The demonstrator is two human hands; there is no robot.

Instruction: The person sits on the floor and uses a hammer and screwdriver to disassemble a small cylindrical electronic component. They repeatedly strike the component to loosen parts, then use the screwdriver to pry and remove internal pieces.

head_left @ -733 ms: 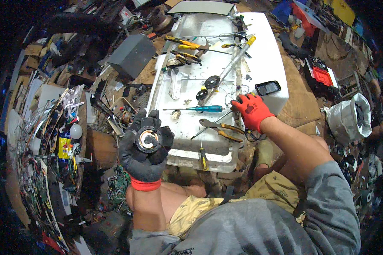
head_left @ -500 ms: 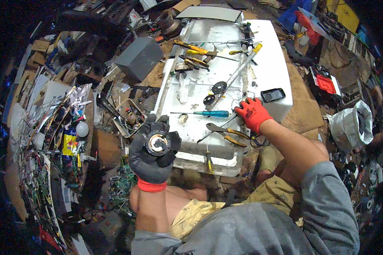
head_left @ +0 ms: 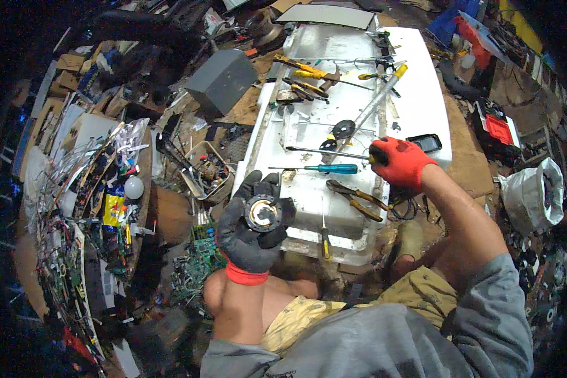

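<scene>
My left hand (head_left: 246, 249), in a grey glove with a red cuff, is closed around a round black part (head_left: 263, 214) with a pale metal ring. My right hand (head_left: 402, 162), red-gloved, grips a long-shafted screwdriver (head_left: 331, 152) by its dark and yellow handle, the shaft pointing left above a white appliance panel (head_left: 422, 75). Beneath it lie a blue screwdriver (head_left: 340, 169), large pliers (head_left: 361, 205) and a yellow-handled screwdriver (head_left: 326, 246). A black rectangular device (head_left: 424, 143) rests beside my right hand. More hand tools (head_left: 302, 69) lie farther back.
A grey box (head_left: 220, 82) stands back left. A cluttered board (head_left: 116, 211) of cables and scrap is on the left, with a plastic bin (head_left: 205, 170) and circuit boards (head_left: 195, 271). A white sack (head_left: 526, 195) and a red-and-black case (head_left: 494, 129) are on the right.
My right hand has lifted the long screwdriver off the panel and turned it horizontal. The whole view has shifted, and my left hand still holds the round part.
</scene>
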